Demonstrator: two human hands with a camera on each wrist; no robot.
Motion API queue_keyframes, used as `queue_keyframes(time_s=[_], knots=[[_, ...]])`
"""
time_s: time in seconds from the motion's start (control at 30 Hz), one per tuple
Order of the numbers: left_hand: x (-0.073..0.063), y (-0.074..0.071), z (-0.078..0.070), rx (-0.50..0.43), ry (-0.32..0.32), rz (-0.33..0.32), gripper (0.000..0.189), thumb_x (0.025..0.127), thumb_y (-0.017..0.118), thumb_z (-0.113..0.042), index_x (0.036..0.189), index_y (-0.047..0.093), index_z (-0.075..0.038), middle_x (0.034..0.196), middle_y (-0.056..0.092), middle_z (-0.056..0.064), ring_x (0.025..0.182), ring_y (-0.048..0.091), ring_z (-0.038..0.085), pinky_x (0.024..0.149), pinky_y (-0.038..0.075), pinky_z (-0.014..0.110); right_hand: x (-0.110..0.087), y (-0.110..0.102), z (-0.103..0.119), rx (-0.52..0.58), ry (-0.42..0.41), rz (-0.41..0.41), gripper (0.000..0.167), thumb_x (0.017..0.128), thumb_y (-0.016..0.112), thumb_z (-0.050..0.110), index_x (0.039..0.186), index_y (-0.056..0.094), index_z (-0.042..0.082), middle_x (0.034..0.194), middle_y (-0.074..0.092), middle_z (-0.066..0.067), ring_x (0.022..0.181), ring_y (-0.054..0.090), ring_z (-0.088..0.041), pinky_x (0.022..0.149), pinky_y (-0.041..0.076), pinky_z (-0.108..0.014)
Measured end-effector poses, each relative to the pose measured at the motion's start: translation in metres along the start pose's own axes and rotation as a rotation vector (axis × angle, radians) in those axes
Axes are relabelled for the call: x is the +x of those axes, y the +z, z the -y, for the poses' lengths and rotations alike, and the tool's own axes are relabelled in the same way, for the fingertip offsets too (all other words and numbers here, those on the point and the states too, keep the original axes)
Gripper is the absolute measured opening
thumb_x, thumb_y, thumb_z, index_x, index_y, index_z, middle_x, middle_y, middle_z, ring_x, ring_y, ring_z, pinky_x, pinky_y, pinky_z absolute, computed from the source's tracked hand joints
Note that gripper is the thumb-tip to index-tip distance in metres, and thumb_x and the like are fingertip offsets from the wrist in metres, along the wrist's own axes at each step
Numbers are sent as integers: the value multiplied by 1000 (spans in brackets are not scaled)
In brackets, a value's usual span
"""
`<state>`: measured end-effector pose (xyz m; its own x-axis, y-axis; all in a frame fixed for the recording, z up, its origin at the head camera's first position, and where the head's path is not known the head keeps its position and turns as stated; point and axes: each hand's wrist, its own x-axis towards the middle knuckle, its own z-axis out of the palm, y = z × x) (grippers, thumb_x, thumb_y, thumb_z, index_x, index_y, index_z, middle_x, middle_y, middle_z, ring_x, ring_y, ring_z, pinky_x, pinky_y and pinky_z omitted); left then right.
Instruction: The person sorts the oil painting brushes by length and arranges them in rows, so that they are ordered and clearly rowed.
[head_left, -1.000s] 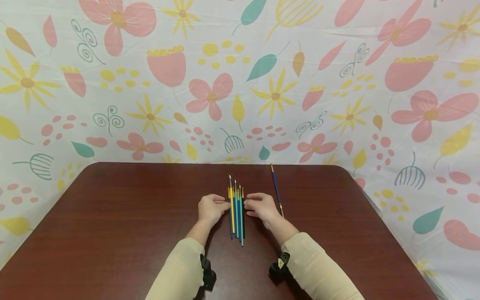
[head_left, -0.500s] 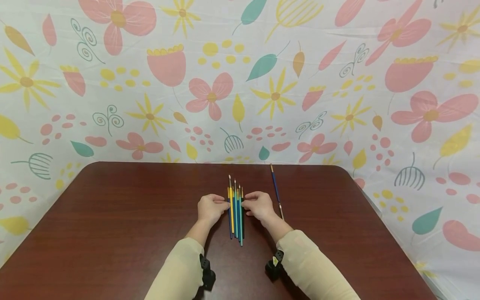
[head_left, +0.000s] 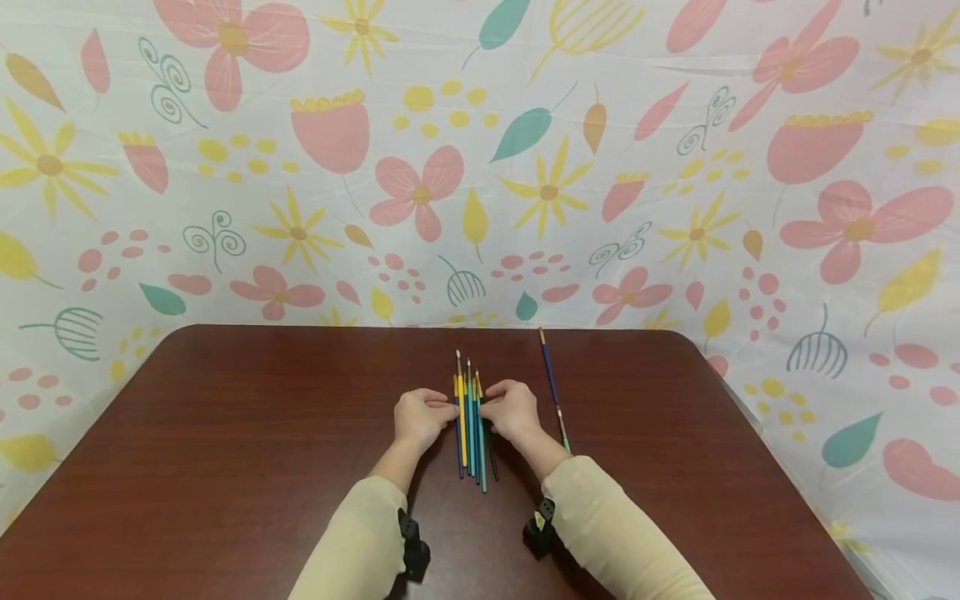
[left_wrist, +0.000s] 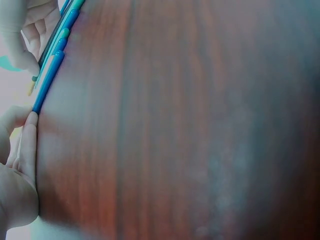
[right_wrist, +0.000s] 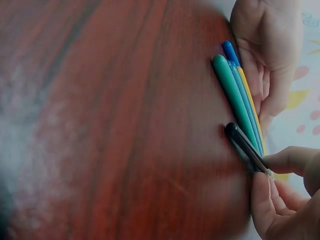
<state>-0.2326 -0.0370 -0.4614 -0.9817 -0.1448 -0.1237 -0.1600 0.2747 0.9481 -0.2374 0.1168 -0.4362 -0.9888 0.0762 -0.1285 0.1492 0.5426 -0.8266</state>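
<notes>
The worktop [head_left: 262, 467] under my arms is dark reddish-brown wood with rounded back corners, and a floral cloth [head_left: 322, 275] hangs along its back edge. Starting from the left-hand side, my left sleeve [head_left: 356, 533] is cream, with a black device [head_left: 414, 546] strapped near the cuff. Past it, my left grip [head_left: 422, 418] has thumb and fingertips together on the dark blue brush [left_wrist: 47, 82], the outermost on that flank of the bundle. The brushes lie side by side near the middle of the worktop, heads towards the back edge, handle ends towards me. Next to the dark blue one comes the yellow brush [head_left: 463, 442], then several blue handles, then the teal brush [right_wrist: 233, 92], whose end reaches furthest my way. The black brush [right_wrist: 245, 145] comes last, pinched between thumb and finger in my right grip [head_left: 517, 412], its handle end angled off to the right, apart from the others. My right sleeve [head_left: 626, 517] is cream too. Beyond that hand a lone blue brush [head_left: 549, 369] slants down from the back edge, well clear of the right edge, and below it a pale-tipped teal handle [head_left: 567, 444] disappears behind my forearm
</notes>
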Motion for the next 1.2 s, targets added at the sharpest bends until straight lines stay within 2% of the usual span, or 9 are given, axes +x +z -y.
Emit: queue_keyframes(time_s=[0.23, 0.57, 0.77, 0.97, 1.2], knots=[[-1, -1, -1, -3, -2, 2, 25, 78, 77, -16, 96, 69, 0, 86, 74, 13, 70, 69, 17, 62, 56, 30, 0, -3, 0, 63, 60, -7, 22, 83, 66, 7, 105, 66, 2, 93, 71, -15, 59, 63, -19, 53, 53, -30], [-1, 1, 1, 12, 24, -5, 25, 77, 76, -13, 95, 68, 1, 86, 74, 14, 72, 71, 21, 62, 56, 31, 0, -13, 0, 146, 66, -4, 26, 86, 62, 9, 111, 66, 3, 107, 65, -16, 86, 66, -24, 61, 57, -33], [0, -1, 0, -2, 15, -3, 25, 77, 76, -14, 96, 68, 0, 87, 73, 14, 74, 71, 21, 63, 56, 32, 1, -20, 1, 169, 50, 5, 28, 87, 61, 10, 114, 66, 3, 109, 64, -16, 81, 65, -21, 60, 57, -32], [0, -1, 0, 6, 19, 2, 24, 78, 75, -14, 96, 68, 0, 88, 73, 14, 74, 71, 21, 64, 56, 32, 0, -27, -3, 208, 46, 14, 31, 86, 59, 10, 117, 65, 5, 110, 64, -16, 87, 64, -22, 61, 57, -32], [-1, 0, -1, 7, 16, -2, 24, 78, 76, -14, 96, 68, 0, 88, 73, 14, 73, 70, 21, 64, 56, 33, -1, -35, -6, 279, 59, 27, 32, 87, 57, 8, 119, 62, 4, 102, 66, -16, 74, 68, -18, 56, 55, -29]])
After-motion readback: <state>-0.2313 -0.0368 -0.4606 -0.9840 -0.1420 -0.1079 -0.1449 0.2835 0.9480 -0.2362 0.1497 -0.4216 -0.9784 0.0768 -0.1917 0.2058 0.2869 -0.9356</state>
